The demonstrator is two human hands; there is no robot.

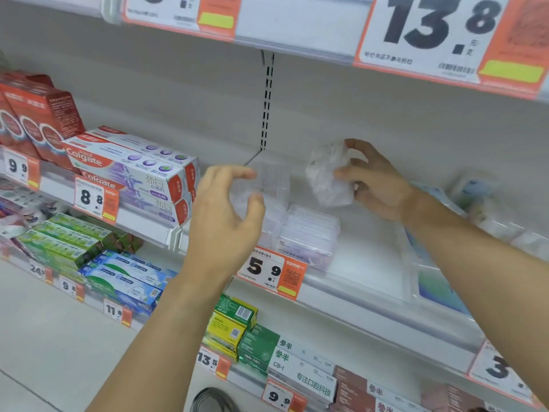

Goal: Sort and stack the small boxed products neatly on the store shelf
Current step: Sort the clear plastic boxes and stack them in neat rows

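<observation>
The right hand's fingers (361, 150) and thumb are curled around a small clear plastic box with pale contents (328, 176), holding it tilted in the air above the white store shelf (365, 263), near the back panel. The right hand (375, 182) has the box pinched between thumb on the near side and fingers over the top; motion blur softens the box's edges.

The left hand's fingers (237, 172) are spread in a loose, half-open curl, thumb below and forefinger above, framing a second clear plastic box (271, 182) that stands upright. Whether the left hand (222, 212) actually touches this box cannot be told; the fingertips seem just beside its left face.

Below and between the two hands, a row of flat clear plastic boxes with lilac contents (309, 233) sits at the front of the shelf, just behind an orange and white price tag reading 5.9 (271, 272). The shelf to the right of that row is bare up to a clear divider (407, 263).

Further left, white and purple Colgate toothpaste cartons (130, 171) lie stacked, with red cartons (38, 120) beyond them. Green and yellow cartons (234, 325) sit on the shelf below.
</observation>
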